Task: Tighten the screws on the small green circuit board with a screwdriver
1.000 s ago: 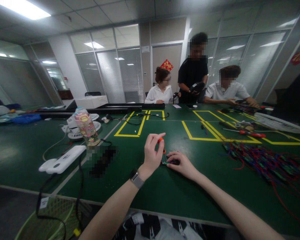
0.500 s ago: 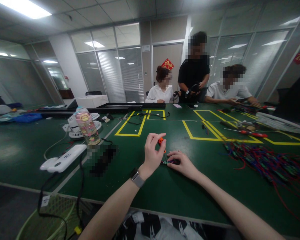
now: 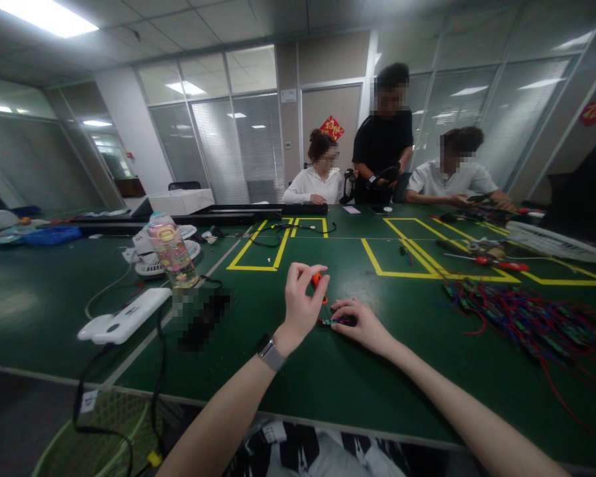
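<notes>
Upright in my left hand (image 3: 298, 305) is a small screwdriver (image 3: 316, 279) with an orange handle, pinched between thumb and fingers. Its thin shaft points down at a little green circuit board (image 3: 326, 322) on the table. Whether the tip touches the board is too small to tell. My right hand (image 3: 362, 322) rests on the tabletop with its fingers closed on the board and its dark wires. The fingers hide most of that board.
To the right lies a heap of circuit boards with red and blue wires (image 3: 521, 324). Behind it is a red-handled screwdriver (image 3: 514, 265). A water bottle (image 3: 171, 252) and a white device (image 3: 134, 317) stand left. Several people are across the green table (image 3: 328, 397).
The fingers of my left hand have shifted slightly around the screwdriver, whose handle now leans a little further left. My right hand stays in place on the board.
</notes>
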Action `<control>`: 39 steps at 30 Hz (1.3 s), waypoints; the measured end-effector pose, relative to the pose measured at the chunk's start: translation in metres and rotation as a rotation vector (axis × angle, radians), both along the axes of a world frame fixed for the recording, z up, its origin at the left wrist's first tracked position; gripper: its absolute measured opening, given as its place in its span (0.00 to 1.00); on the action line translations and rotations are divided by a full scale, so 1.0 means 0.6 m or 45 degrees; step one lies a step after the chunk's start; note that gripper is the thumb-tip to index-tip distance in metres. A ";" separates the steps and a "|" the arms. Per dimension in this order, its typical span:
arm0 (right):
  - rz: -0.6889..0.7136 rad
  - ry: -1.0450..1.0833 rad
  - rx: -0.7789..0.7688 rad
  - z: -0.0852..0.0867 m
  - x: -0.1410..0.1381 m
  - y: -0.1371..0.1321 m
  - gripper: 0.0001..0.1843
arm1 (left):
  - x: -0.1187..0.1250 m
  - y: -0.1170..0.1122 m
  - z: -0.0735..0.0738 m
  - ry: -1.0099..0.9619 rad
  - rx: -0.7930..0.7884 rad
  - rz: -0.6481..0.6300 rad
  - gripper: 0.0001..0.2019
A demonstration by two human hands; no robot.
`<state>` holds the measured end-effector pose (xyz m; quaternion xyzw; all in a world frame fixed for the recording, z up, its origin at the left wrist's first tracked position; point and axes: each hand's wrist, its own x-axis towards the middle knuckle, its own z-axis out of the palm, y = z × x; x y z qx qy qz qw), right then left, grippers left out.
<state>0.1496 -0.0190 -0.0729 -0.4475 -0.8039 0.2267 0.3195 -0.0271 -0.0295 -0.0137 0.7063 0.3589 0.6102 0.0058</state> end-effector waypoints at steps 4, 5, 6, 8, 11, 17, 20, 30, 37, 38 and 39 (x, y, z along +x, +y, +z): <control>-0.005 0.008 0.003 -0.001 0.000 0.000 0.05 | 0.001 -0.004 0.001 -0.004 -0.035 -0.071 0.16; -0.006 0.010 0.003 -0.002 0.001 0.000 0.05 | 0.001 -0.004 0.002 -0.009 -0.042 -0.083 0.16; -0.005 0.014 0.004 -0.003 0.001 0.000 0.05 | 0.001 -0.004 0.002 -0.014 -0.042 -0.083 0.17; -0.003 0.021 0.004 -0.004 0.001 0.001 0.05 | 0.001 -0.002 0.001 -0.016 -0.027 -0.052 0.15; -0.002 0.027 0.008 -0.006 0.000 0.002 0.05 | 0.000 0.002 -0.002 -0.021 0.013 0.000 0.11; -0.002 0.015 0.020 -0.007 0.000 0.003 0.05 | 0.002 0.003 -0.009 -0.028 0.086 0.017 0.12; 0.002 0.014 0.012 -0.005 0.000 0.002 0.05 | 0.002 0.000 -0.008 -0.017 0.042 -0.015 0.15; -0.014 0.041 -0.006 0.003 -0.002 -0.005 0.04 | 0.000 -0.001 -0.003 0.014 -0.029 -0.062 0.14; -0.006 0.053 0.013 -0.006 -0.001 0.000 0.05 | 0.001 -0.001 -0.007 0.025 -0.045 -0.104 0.17; -0.005 0.053 0.014 -0.006 -0.001 0.000 0.05 | 0.002 0.000 -0.008 0.026 -0.028 -0.087 0.17; -0.004 0.052 0.017 -0.007 -0.001 0.000 0.05 | 0.002 0.001 -0.008 0.031 -0.017 -0.070 0.16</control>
